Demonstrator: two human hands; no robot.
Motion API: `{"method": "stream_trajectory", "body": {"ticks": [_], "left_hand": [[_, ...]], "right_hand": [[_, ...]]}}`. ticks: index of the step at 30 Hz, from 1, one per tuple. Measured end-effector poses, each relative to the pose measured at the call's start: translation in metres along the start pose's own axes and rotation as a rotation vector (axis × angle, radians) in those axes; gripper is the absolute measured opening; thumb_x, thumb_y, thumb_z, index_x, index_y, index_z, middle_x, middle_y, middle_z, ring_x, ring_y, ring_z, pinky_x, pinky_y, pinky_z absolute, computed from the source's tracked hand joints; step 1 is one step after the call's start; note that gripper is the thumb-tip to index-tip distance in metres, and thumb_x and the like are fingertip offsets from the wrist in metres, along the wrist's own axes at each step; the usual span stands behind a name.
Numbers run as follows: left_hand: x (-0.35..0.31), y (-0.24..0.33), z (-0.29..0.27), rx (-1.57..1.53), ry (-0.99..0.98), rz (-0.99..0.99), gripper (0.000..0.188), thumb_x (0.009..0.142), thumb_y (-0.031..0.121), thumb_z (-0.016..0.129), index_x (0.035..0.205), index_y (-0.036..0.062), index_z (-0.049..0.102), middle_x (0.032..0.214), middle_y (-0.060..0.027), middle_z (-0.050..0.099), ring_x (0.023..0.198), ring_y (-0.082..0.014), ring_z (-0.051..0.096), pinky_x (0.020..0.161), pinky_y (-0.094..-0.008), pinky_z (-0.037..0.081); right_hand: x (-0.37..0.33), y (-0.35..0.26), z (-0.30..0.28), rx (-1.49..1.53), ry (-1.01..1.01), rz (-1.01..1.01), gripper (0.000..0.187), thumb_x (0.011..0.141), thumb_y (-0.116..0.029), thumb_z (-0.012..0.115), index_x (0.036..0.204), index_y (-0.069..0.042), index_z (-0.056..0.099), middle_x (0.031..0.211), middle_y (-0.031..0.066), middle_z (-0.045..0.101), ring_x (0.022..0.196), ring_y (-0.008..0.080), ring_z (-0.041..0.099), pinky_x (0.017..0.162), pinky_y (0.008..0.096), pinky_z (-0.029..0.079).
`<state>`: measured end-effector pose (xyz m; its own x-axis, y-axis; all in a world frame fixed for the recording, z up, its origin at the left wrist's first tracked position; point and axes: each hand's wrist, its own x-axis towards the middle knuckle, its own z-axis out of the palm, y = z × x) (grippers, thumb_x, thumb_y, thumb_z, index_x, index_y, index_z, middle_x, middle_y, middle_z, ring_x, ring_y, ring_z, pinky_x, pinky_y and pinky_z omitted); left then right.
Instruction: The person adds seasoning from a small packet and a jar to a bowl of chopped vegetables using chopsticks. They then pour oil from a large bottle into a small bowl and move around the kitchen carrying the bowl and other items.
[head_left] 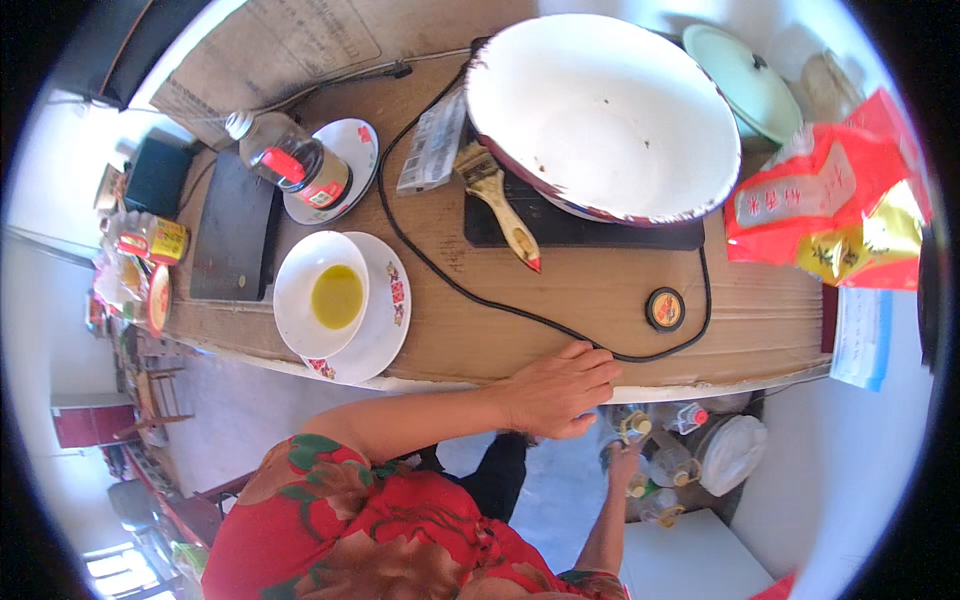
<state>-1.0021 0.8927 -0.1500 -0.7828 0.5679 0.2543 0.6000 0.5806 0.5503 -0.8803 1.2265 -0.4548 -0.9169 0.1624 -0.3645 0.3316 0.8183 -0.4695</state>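
Red shirt (400, 530) nearest; bottles (674, 466) crowd right hand (624, 456).

This looks like a home kitchen. The brown surface (450, 345) carries a chipped white enamel basin (610, 110), a bowl (292, 300) of yellow-green liquid (337, 297) on a patterned plate (385, 335), and a bottle of dark liquid (300, 165) on a saucer (358, 150) — everyday cookware and tableware. A pale green lid (740, 85) sits behind; clear bottles (672, 465) crowd below. Across the room stands a wooden chair (163, 402) — household furniture.
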Motion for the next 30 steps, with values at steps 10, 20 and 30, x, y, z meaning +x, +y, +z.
{"method": "stream_trajectory", "body": {"ticks": [10,20,30], "left_hand": [[0.000,-0.002,-0.006,0.035,0.089,0.035,0.031,0.063,0.029,0.066,0.079,0.0040,0.057,0.099,-0.0092,0.050,0.098,-0.0222,0.044,0.084,-0.0345,0.034],[-0.007,-0.009,0.002,-0.110,0.189,0.037,0.033,0.058,0.029,0.067,0.078,0.0034,0.061,0.097,-0.0088,0.051,0.099,-0.0237,0.045,0.087,-0.0355,0.033],[-0.022,0.004,-0.019,-0.565,0.167,-0.082,0.027,0.069,0.026,0.067,0.082,0.0075,0.051,0.091,-0.0109,0.052,0.093,-0.0296,0.049,0.082,-0.0397,0.037]], "right_hand": [[-0.114,-0.068,-0.048,0.641,-0.332,0.401,0.058,0.086,-0.030,0.059,0.131,0.000,0.038,0.101,0.0119,0.055,0.071,0.0210,0.062,0.054,0.0298,0.053],[-0.152,-0.124,-0.076,0.778,-0.365,0.458,0.052,0.088,-0.034,0.054,0.127,-0.001,0.044,0.102,0.0141,0.056,0.076,0.0221,0.062,0.060,0.0311,0.053],[-0.140,-0.126,-0.102,0.751,-0.376,0.365,0.053,0.087,-0.042,0.054,0.121,-0.001,0.048,0.101,0.0170,0.058,0.078,0.0238,0.062,0.063,0.0319,0.052]]}}
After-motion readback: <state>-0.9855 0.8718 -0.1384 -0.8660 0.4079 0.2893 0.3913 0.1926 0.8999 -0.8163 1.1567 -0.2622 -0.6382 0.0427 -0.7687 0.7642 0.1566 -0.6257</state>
